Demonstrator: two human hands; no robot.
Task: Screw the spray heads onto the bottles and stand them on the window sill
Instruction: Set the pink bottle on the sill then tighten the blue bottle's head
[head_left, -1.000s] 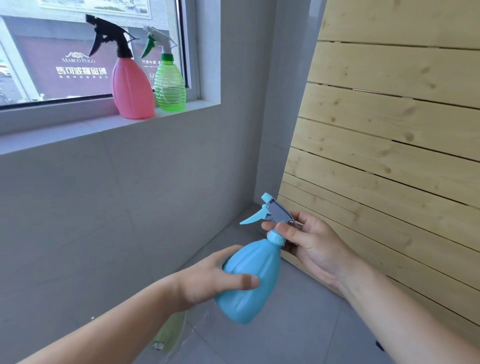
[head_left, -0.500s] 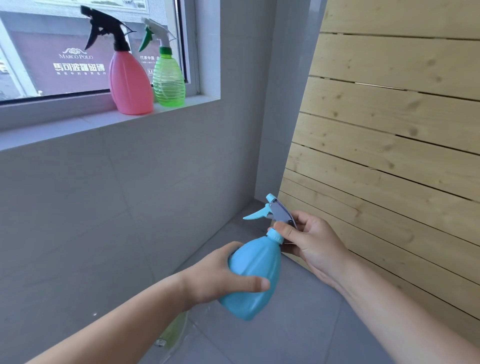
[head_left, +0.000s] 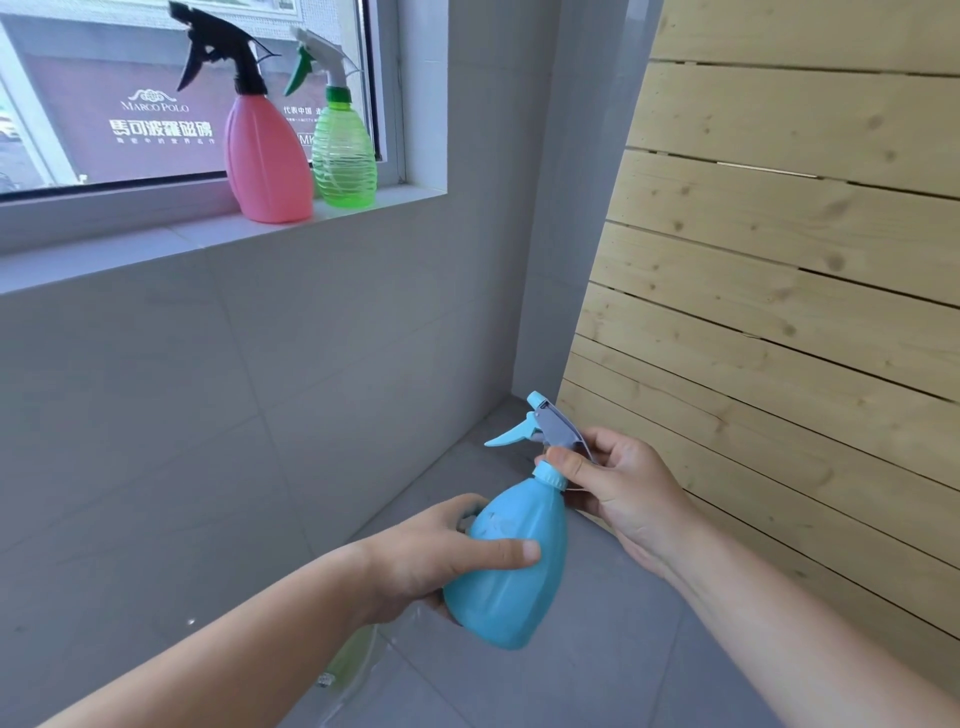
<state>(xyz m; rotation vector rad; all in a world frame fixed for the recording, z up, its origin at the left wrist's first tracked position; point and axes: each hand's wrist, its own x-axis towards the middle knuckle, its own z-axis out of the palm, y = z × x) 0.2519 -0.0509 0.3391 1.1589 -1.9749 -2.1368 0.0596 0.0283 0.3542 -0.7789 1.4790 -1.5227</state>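
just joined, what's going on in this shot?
A person is fitting a spray head to a blue bottle held in mid-air. The left hand grips the bottle's body. The right hand holds the head at the neck, apparently screwing it on. A pink bottle and a green bottle, heads fitted, stand on the window sill.

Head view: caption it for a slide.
Left hand grips blue plastic spray bottle; right hand holds its blue-and-grey spray head.

Left sill bottle (head_left: 267, 156) beside right sill bottle (head_left: 344, 156) on window sill (head_left: 104, 254), held bottle (head_left: 511, 561) below-right, plank wall (head_left: 779, 286) right.
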